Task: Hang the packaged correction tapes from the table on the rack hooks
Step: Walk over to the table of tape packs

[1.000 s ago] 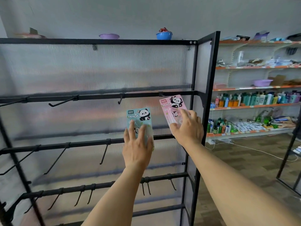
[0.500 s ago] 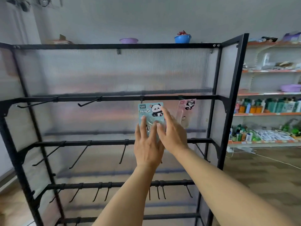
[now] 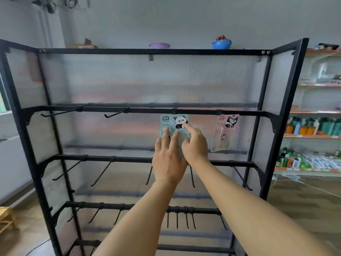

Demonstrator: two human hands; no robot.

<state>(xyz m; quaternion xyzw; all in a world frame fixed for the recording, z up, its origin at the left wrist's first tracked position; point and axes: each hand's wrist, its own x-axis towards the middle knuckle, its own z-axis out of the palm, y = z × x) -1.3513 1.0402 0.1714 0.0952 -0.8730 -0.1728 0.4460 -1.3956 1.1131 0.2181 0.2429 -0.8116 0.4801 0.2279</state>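
A teal panda correction tape package is up against the top rail of the black rack, just under a hook mount. My left hand holds it, fingers spread over its front and the thumb hidden. My right hand touches the card's upper right with an outstretched index finger, the other fingers curled. A pink panda package hangs by itself from a hook farther right on the same rail. Whether the teal card's hole sits on the hook cannot be told.
Bare hooks stick out along the top rail's left part and on the lower rails. Purple and blue bowls stand on the rack top. Store shelves with bottles are at right, a wooden stool at lower left.
My right hand let go of the pink package, which now hangs on its hook, and moved left onto the teal package. My left hand raised the teal package to the top rail.
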